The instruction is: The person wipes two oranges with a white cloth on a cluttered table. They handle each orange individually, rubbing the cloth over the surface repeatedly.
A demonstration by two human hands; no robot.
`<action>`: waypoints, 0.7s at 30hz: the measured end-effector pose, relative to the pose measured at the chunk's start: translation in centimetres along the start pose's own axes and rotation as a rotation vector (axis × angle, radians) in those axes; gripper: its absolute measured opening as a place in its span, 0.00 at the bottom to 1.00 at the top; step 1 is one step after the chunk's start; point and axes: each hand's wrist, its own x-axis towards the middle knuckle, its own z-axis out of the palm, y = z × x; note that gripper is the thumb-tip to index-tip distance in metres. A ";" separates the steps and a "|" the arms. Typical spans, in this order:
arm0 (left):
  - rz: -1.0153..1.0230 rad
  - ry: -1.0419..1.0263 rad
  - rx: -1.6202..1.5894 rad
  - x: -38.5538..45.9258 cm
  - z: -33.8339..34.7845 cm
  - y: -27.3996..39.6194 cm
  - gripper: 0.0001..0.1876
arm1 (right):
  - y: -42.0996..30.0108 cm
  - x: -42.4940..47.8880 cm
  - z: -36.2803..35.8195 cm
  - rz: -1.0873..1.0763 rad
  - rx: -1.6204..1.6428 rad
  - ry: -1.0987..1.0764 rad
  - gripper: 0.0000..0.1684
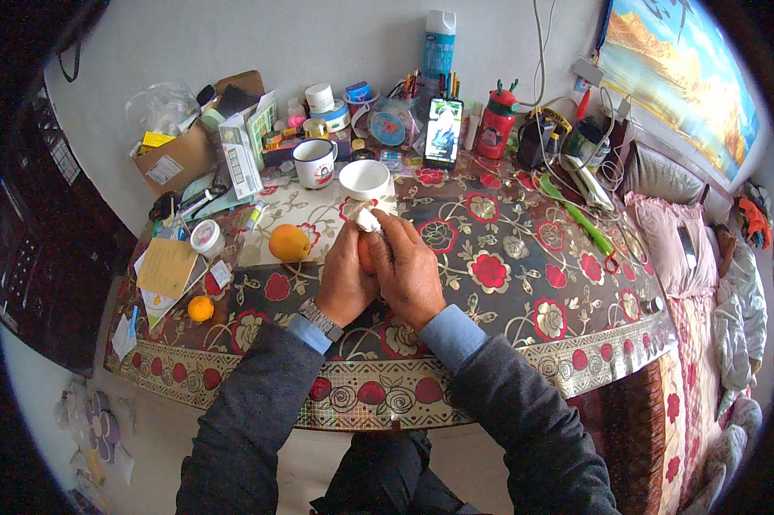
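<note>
Both of my hands meet over the near middle of the table. My left hand grips a reddish-orange round thing, mostly hidden between the palms; what it is I cannot tell. Around its right side lies my right hand, with a crumpled white tissue or cloth between its fingers and the round thing's top. A large orange fruit rests just left of my hands, and a smaller orange fruit lies farther left. Beyond my fingers stands a white bowl, with an enamel mug at its left.
A phone with a lit screen stands upright behind the bowl. Right of it are a red bottle and loose cables. A green long-handled thing lies at right. At left are a lidded tub, papers and a cardboard box.
</note>
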 end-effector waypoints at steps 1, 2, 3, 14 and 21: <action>0.014 0.007 -0.007 0.0 0.0 0.0 0.30 | 0.0 0.0 0.0 -0.014 -0.010 0.001 0.22; 0.028 0.014 -0.014 0.0 0.1 0.0 0.31 | 0.0 0.0 -0.1 -0.029 -0.020 0.001 0.22; 0.003 0.006 -0.023 -0.1 0.1 -0.1 0.30 | -0.1 -0.1 -0.1 -0.039 -0.030 -0.011 0.22; -0.129 -0.136 0.004 -0.6 0.4 -1.7 0.32 | 0.1 -0.1 -0.2 -0.144 -0.146 -0.013 0.23; -0.103 -0.125 -0.049 -0.5 0.3 -1.3 0.38 | 0.0 -0.1 -0.1 -0.104 -0.115 -0.008 0.21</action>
